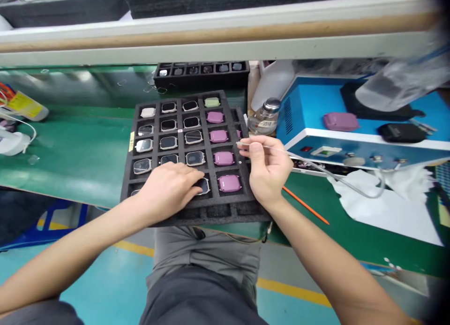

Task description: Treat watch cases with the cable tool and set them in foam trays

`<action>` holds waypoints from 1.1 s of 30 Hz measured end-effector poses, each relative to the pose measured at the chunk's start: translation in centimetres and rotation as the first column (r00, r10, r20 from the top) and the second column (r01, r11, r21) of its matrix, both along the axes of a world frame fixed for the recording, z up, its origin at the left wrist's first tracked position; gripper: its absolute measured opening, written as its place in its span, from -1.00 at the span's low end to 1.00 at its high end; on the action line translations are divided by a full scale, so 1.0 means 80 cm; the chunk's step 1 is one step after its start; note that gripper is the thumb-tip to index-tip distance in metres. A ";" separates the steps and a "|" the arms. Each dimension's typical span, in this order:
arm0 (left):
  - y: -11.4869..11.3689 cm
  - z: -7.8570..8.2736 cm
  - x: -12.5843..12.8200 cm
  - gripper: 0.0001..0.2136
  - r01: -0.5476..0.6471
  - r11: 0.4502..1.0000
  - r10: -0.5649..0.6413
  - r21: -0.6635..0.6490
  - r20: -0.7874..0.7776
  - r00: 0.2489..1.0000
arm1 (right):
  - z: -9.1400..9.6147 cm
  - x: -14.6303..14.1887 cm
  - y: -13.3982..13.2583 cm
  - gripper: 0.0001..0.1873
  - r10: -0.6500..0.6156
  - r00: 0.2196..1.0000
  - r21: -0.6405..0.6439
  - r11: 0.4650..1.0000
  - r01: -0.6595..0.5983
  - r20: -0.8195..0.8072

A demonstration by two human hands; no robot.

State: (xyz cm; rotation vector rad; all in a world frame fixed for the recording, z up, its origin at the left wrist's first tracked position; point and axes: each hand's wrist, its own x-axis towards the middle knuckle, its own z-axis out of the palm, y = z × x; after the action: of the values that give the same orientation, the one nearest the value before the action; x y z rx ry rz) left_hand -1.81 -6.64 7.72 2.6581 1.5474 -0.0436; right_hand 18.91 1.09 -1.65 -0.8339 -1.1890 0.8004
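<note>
A black foam tray [225, 210] lies at the near edge of the green bench, its pockets filled with several small watch-like cases. Some are purple [229, 183], others grey or white with dark screens [168, 142]. My left hand [168, 189] rests palm down on the tray's near rows, its fingers curled over a dark-screened case [204, 185]. My right hand [267, 168] hovers at the tray's right edge, pinching a thin metal-tipped tool [246, 144] joined to a clear tube [337, 177] that runs off to the right.
A blue machine [316, 109] with a purple case [340, 121] and a black case [401, 132] on top stands at right. A small glass bottle [265, 116], a second black tray [202, 71] behind, white paper [386, 203] and an orange stick [305, 205] lie around.
</note>
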 end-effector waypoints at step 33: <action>0.124 -0.063 0.068 -0.64 0.009 0.874 0.486 -0.486 0.874 0.017 | -0.003 0.007 0.017 -0.79 -0.056 0.997 0.069 0.996 0.053 0.049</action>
State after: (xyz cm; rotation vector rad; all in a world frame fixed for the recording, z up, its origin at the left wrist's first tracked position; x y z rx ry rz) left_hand 3.62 3.32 2.71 1.2257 1.1276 1.1759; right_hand 19.47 2.43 -1.89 -0.8321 -1.2270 0.6947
